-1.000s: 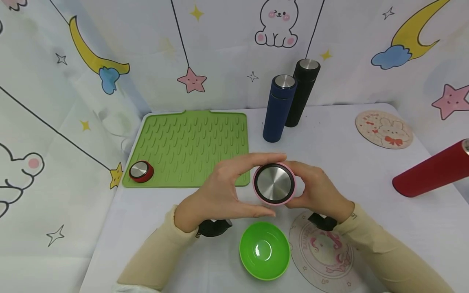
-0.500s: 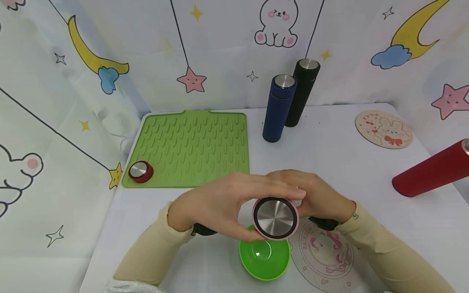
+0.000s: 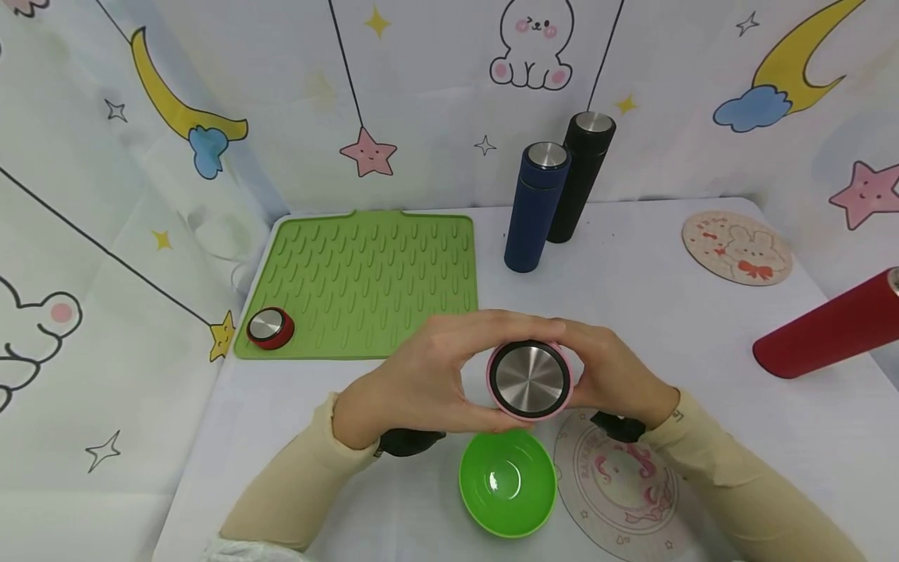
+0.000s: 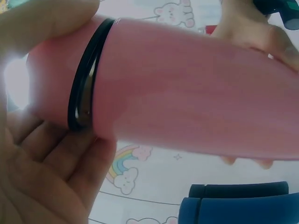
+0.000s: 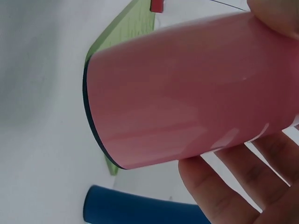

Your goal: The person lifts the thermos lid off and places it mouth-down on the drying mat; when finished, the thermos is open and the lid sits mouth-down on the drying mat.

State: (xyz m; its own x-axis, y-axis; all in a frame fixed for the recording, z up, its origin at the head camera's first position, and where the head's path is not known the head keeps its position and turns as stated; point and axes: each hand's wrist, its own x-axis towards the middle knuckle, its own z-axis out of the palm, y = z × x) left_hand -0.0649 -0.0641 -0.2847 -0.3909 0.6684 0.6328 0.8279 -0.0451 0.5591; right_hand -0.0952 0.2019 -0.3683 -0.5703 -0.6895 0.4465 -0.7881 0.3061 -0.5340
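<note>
Head view: both hands on a pink thermos (image 4: 196, 88), middle of the white table (image 3: 393, 499), just far of the green bowl (image 3: 483, 499), steel-topped cap (image 3: 530, 379) facing the camera. Left hand (image 3: 421, 378) curved wide round the cap end, thumb one side, fingers the other. Right hand (image 3: 616, 367) wraps the body, thumb and fingers on opposite sides per right wrist view. Left wrist view: dark ring (image 4: 80, 93) and a sliver of metal between cap and body. Can't tell if the base touches the table.

Far left: green ridged mat (image 3: 372, 281), red lid (image 3: 270, 328) on its near left corner. Far side: blue thermos (image 3: 535, 211) upright, black thermos (image 3: 584, 183) just behind it. Far right: round rabbit coaster (image 3: 737, 248). Right: red thermos (image 3: 825, 332), cut by frame edge. Near right, beside bowl: round patterned placemat (image 3: 618, 499), partly under right forearm.
</note>
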